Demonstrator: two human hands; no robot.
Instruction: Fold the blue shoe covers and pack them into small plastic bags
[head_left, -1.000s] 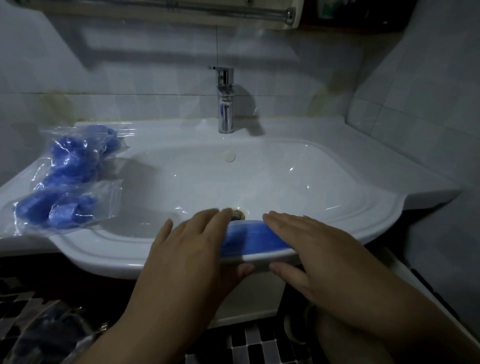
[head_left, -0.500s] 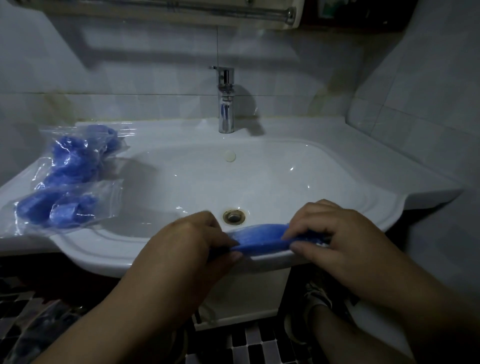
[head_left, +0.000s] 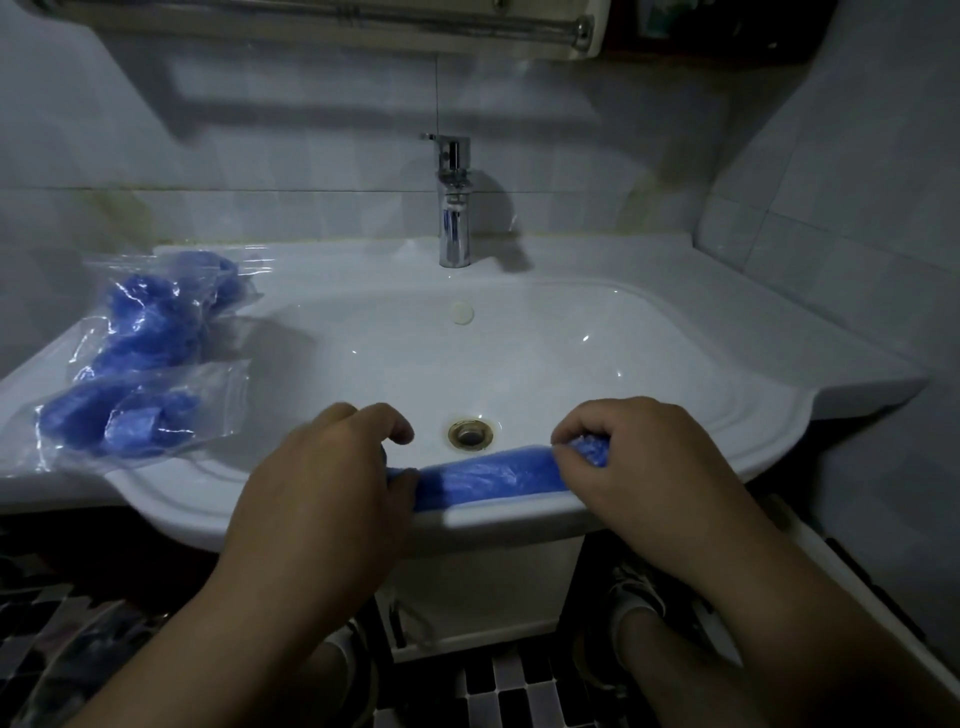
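- Now my left hand (head_left: 322, 478) and right hand (head_left: 639, 467) have slid apart, so more of the blue shoe cover (head_left: 488, 475) shows between them.
- It lies in a long strip on the front rim of the sink (head_left: 519, 519).
- My left hand pinches its left end; my right hand grips the bunched-up right end.
- I think folding comes next; two filled plastic bags (head_left: 140, 415) wait on the left.

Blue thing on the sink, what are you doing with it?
A person is folding a blue shoe cover on the front rim of the white sink. The left hand pinches one end and the right hand pinches the other, stretching it flat. On the sink's left ledge lie a nearer plastic bag and a farther plastic bag, both already holding blue covers.
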